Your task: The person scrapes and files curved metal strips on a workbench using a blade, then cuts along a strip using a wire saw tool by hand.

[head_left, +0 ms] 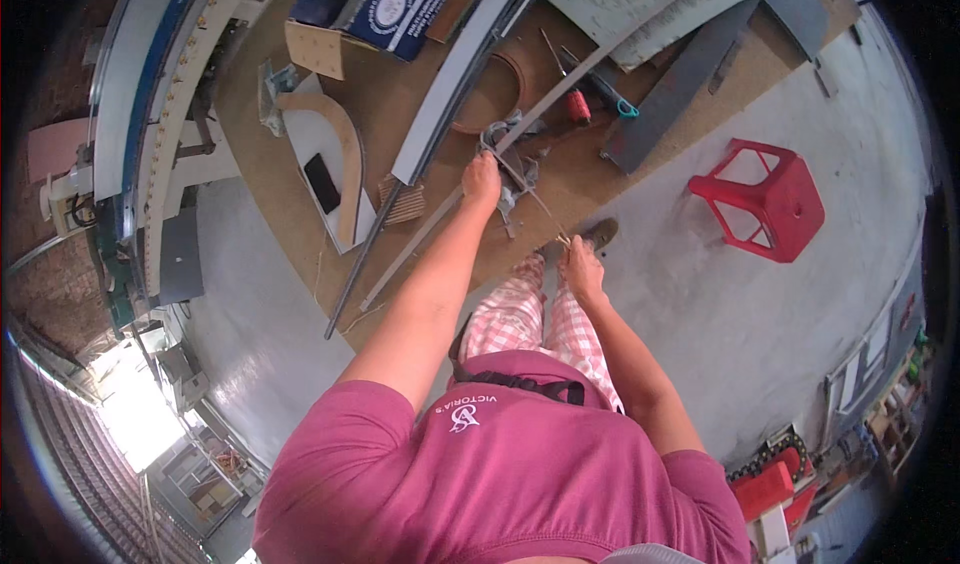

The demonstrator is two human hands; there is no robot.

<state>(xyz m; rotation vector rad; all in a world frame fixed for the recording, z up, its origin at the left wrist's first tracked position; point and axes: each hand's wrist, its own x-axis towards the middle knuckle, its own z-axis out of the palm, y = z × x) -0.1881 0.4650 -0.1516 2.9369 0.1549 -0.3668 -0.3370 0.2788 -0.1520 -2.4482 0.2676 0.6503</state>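
Note:
My left hand is closed around a long narrow grey strip that runs diagonally across the brown work table. Just beyond those fingers lies a tangle of grey material, too jumbled to make out. From it a thin pale cord stretches toward me. My right hand, fingers pinched together, has the cord's near end. Its far end is lost in the tangle. To the left of my left hand sits a small ribbed brown piece.
Across the table lie a curved wooden piece, a black phone, a red-handled screwdriver, a round brown coil, a blue box and a dark grey panel. A red plastic stool stands on the floor at right.

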